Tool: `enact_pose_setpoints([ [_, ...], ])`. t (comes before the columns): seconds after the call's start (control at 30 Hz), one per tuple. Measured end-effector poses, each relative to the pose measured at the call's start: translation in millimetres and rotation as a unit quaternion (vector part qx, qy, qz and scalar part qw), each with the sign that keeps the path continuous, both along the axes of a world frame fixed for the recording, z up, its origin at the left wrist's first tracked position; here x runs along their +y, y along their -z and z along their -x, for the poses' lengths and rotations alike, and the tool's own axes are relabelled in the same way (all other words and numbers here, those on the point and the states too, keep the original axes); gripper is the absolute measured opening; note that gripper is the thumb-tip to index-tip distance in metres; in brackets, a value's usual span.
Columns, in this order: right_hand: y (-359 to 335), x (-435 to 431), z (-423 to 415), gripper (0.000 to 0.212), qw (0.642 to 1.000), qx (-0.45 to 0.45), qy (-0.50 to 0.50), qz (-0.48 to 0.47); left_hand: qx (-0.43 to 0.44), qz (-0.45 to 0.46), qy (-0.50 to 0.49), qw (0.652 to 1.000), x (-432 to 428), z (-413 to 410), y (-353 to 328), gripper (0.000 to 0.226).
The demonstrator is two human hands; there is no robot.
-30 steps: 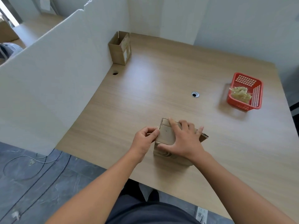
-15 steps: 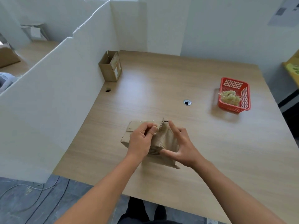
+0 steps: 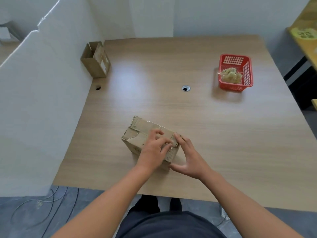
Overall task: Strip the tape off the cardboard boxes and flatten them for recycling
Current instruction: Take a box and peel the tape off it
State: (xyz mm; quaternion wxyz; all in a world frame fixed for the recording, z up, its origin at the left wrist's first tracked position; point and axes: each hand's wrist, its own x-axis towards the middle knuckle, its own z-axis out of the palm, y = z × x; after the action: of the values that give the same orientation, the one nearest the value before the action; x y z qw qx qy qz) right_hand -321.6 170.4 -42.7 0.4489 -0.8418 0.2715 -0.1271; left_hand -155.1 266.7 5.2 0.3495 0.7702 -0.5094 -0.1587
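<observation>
Left hand (image 3: pixel 154 148) pinching tape (image 3: pixel 169 145) atop cardboard box (image 3: pixel 137 134); right hand (image 3: pixel 190 160) spread open, bracing box's right end.

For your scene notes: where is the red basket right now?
In the head view, the red basket sits at the table's far right, right of the round cable hole.

Even, bright daylight is filling the scene. A pale glare patch is lying on the table (image 3: pixel 188 109) toward its far left. Soft, short shadows are falling left of the red basket (image 3: pixel 235 73) and beneath the hands. Wide-angle distortion is bending the partition (image 3: pixel 42 100) and the table edges toward the frame borders. Fine detail is appearing slightly soft throughout.
</observation>
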Motion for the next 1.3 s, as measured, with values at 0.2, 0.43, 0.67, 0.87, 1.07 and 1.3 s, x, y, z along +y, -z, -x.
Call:
enact_pose_setpoints([
  [0.2, 0, 6, -5, 0.108, 0.999, -0.02, 0.045, 0.005, 0.052, 0.021, -0.062, 0.997, -5, -9, -10, 0.022],
  [0.43, -1, 10, -9, 0.105, 0.998, -0.039, 0.04, -0.015, 0.041, -0.015, -0.055, 0.998, 6, 1, -6, 0.032],
  [0.67, 14, 15, -6, 0.107, 1.0, -0.001, 0.029, -0.007, -0.037, -0.086, -0.071, 0.993, 8, -8, 9, 0.033],
  [0.87, 28, 21, -2, 0.107, 1.0, 0.019, 0.017, -0.015, -0.018, -0.063, -0.099, 0.993, 28, -14, 23, 0.014],
  [1.07, 25, 18, -15, 0.109, 0.999, 0.048, 0.016, -0.014, 0.03, -0.064, -0.091, 0.993, 32, -21, 29, 0.02],
  [1.3, 19, 20, -15, 0.106, 0.996, 0.082, 0.02, -0.004, -0.006, -0.106, -0.114, 0.988, 21, -19, 33, 0.026],
])
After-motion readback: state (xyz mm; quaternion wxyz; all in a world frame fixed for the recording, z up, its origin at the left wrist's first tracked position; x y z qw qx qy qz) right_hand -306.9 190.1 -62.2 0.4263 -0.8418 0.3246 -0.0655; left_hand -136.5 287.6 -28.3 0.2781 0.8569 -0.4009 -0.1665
